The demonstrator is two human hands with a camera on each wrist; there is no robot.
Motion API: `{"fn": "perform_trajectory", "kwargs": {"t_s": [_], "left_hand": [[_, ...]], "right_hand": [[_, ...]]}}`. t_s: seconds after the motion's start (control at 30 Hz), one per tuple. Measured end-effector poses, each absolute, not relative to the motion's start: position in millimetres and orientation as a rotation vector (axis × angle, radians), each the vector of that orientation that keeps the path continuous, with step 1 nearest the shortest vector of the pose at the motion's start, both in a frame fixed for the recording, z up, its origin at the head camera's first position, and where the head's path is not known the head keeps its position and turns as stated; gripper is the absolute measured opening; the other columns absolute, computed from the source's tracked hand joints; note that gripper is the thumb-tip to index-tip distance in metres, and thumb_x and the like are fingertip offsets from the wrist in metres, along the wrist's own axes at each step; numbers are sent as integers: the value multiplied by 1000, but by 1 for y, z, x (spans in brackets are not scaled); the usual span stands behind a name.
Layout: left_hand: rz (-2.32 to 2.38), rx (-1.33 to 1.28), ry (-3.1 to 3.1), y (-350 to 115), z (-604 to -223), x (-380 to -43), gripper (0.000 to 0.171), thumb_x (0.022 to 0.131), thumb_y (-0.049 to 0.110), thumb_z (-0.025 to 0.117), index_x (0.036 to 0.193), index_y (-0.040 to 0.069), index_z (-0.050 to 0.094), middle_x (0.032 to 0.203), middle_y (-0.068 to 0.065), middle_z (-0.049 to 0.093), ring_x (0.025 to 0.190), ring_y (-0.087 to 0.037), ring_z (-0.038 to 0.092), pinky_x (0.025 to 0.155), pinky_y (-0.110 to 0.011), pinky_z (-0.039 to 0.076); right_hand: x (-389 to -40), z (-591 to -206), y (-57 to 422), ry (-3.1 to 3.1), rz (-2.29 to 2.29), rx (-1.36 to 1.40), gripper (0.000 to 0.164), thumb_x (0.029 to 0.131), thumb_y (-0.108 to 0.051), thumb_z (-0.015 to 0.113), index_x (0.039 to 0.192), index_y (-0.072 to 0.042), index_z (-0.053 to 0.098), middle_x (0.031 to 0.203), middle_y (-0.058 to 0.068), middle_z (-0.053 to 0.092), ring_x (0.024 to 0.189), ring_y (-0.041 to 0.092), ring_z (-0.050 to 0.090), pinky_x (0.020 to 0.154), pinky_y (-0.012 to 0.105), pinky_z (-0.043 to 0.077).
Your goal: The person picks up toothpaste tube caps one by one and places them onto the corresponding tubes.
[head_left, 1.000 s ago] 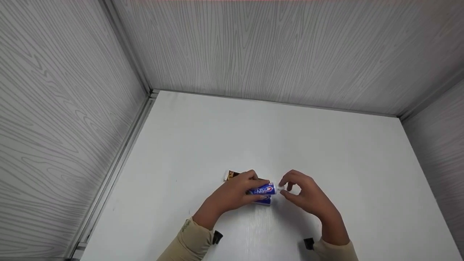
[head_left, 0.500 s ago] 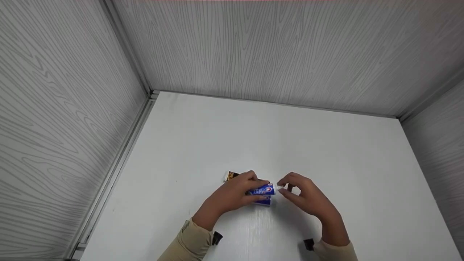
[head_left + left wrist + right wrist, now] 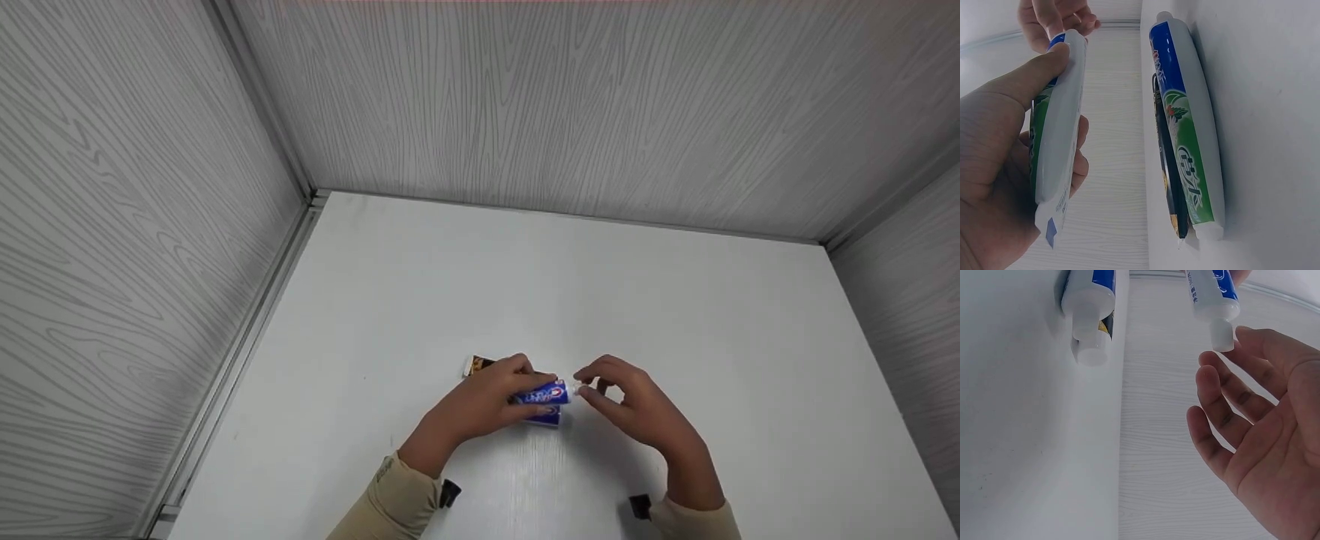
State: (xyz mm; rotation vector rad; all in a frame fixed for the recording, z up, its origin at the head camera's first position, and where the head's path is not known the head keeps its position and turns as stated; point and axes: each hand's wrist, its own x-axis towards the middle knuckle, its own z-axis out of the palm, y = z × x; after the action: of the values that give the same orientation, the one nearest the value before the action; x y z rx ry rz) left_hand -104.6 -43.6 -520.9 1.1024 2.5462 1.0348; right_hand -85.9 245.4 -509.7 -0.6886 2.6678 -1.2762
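Note:
My left hand (image 3: 480,397) grips a white, blue and green toothpaste tube (image 3: 1058,121) above the table, thumb on one side and fingers on the other. Its white cap (image 3: 1222,335) points right, toward my right hand (image 3: 634,401). There the thumb and forefinger meet at the cap and pinch it lightly, while the other fingers stay loosely bent. Under the left hand, a second blue and green toothpaste tube (image 3: 1188,126) lies on the table. Alongside it is a black and gold tube (image 3: 1168,163), partly hidden by it in the left wrist view.
The white tabletop (image 3: 420,277) is bounded by grey wood-grain panels at the back (image 3: 525,97), at the left (image 3: 112,247) and at the right. Metal rails run along the left and back edges. Small black clips (image 3: 448,493) stick out from both sleeves.
The right fingertips have shifted slightly around the cap, and less of the cap shows between them. The left hand and the tube in it stay in place, as do the tubes on the table.

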Motion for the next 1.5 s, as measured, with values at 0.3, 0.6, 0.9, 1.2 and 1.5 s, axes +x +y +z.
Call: {"fn": "perform_trajectory", "kwargs": {"t_s": [0.3, 0.6, 0.9, 1.2, 1.5], "left_hand": [[1035, 1085, 2545, -43, -522, -104, 50, 102, 37, 72, 150, 27, 63, 115, 4, 60, 96, -5, 56, 85, -22, 52], [1060, 1071, 2524, -44, -521, -103, 48, 104, 38, 70, 150, 28, 63, 116, 3, 59, 99, -5, 57, 88, -23, 53], [1055, 1090, 2531, -45, -520, -104, 47, 104, 39, 70, 149, 25, 64, 116, 3, 60, 100, -5, 57, 89, -23, 54], [1037, 1089, 2533, -44, -520, -104, 49, 104, 38, 70, 151, 25, 63, 118, 2, 60, 103, -5, 58, 92, -24, 55], [1030, 1089, 2537, -44, -521, -102, 49, 104, 39, 69, 151, 28, 61, 118, 2, 60, 100, -5, 57, 90, -24, 53]], "right_hand": [[-84, -510, 246, 2636, -1304, -650, 32, 91, -7, 84, 117, -23, 73, 113, -9, 69, 93, 18, 65, 77, 32, 57], [-85, -511, 245, 2657, -1306, -716, 25, 94, 0, 79, 114, -15, 73, 110, -5, 72, 91, 12, 66, 79, 37, 59], [-86, -510, 246, 2650, -1279, -716, 18, 100, -12, 76, 117, -15, 76, 108, -9, 74, 89, 10, 66, 78, 31, 57], [-88, -513, 248, 2619, -1281, -691, 16, 105, -27, 70, 118, -23, 78, 106, -14, 72, 91, 9, 65, 87, 30, 54], [-86, -512, 248, 2623, -1249, -618, 19, 107, -36, 66, 121, -30, 76, 112, -11, 75, 99, 9, 66, 89, 33, 55]]}}
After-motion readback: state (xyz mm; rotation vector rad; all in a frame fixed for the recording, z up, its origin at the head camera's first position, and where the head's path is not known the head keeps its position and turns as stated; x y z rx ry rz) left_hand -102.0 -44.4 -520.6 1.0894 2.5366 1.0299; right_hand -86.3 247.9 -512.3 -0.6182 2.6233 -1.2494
